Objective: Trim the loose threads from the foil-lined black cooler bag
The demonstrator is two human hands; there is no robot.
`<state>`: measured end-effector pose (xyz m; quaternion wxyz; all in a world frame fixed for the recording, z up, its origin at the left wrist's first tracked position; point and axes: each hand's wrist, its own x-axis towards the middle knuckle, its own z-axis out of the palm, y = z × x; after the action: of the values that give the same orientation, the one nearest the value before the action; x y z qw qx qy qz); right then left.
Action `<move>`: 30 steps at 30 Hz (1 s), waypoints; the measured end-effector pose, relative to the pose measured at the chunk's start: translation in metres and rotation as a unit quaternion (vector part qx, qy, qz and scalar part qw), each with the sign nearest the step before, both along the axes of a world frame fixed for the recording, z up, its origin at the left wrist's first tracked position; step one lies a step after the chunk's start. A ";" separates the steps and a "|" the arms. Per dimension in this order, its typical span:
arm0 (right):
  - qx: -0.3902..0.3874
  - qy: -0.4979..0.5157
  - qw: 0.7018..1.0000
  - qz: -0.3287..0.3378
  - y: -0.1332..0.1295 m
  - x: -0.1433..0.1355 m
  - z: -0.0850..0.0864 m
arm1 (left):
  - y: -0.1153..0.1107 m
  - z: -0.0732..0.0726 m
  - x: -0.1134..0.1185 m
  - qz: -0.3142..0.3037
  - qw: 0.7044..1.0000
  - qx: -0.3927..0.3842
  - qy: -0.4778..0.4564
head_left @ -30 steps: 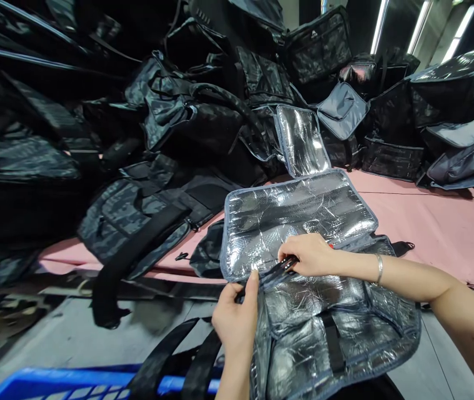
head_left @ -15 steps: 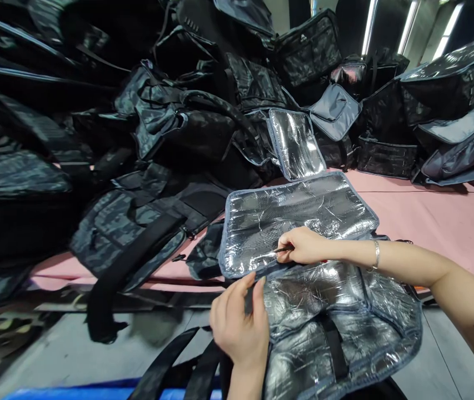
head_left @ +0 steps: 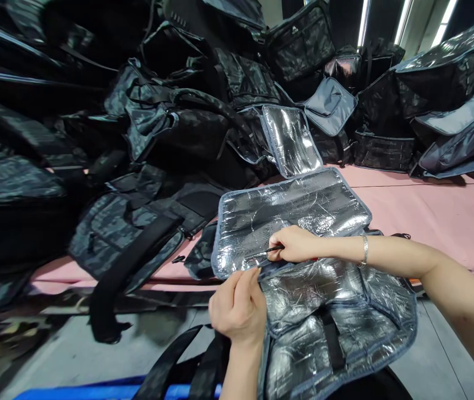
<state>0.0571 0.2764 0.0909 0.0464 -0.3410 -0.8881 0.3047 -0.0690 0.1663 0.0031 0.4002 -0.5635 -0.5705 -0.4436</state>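
Observation:
A bag (head_left: 303, 294) lies open with its silver foil lining showing, and its foil-faced flap (head_left: 290, 208) is spread back over the pink surface. My right hand (head_left: 293, 244) is closed around a thin dark tool (head_left: 273, 249) with a metallic tip pointing left, just above the flap's lower part. At the seam between flap and bag body, my left hand (head_left: 239, 305) has its thumb and fingers pinched together at the edge. Whatever is between those fingertips is too small to make out.
Camouflage and black bags (head_left: 178, 128) are heaped behind and to the left. Grey and foil-lined bags (head_left: 462, 133) stand at the right. A black strap (head_left: 124, 272) hangs over the front edge of the pink table cover (head_left: 432, 216). Something blue (head_left: 82, 392) lies below.
The thumb and fingers of my left hand have closed together at the seam. My right hand, with the tool, appears slightly further left, and the whole view has shifted a little.

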 end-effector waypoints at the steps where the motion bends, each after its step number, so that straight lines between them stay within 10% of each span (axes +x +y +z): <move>1: 0.001 -0.001 1.000 0.000 0.000 0.000 0.000 | 0.000 -0.001 0.002 0.000 1.000 -0.005 0.000; 13: 0.168 0.035 0.985 0.022 -0.002 0.007 -0.004 | -0.004 -0.010 0.005 -0.029 0.989 -0.112 -0.097; 21: 0.519 0.105 0.830 0.173 0.004 0.024 -0.014 | -0.006 -0.016 -0.003 -0.058 0.983 -0.111 -0.133; 30: 0.615 0.133 0.739 0.241 -0.002 0.002 -0.019 | -0.008 -0.019 -0.005 -0.051 0.980 -0.107 -0.160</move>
<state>0.0595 0.2748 0.0714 0.2888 0.0310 -0.9196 -0.2645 -0.0739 0.1585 -0.0157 0.2178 -0.5537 -0.6417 -0.4840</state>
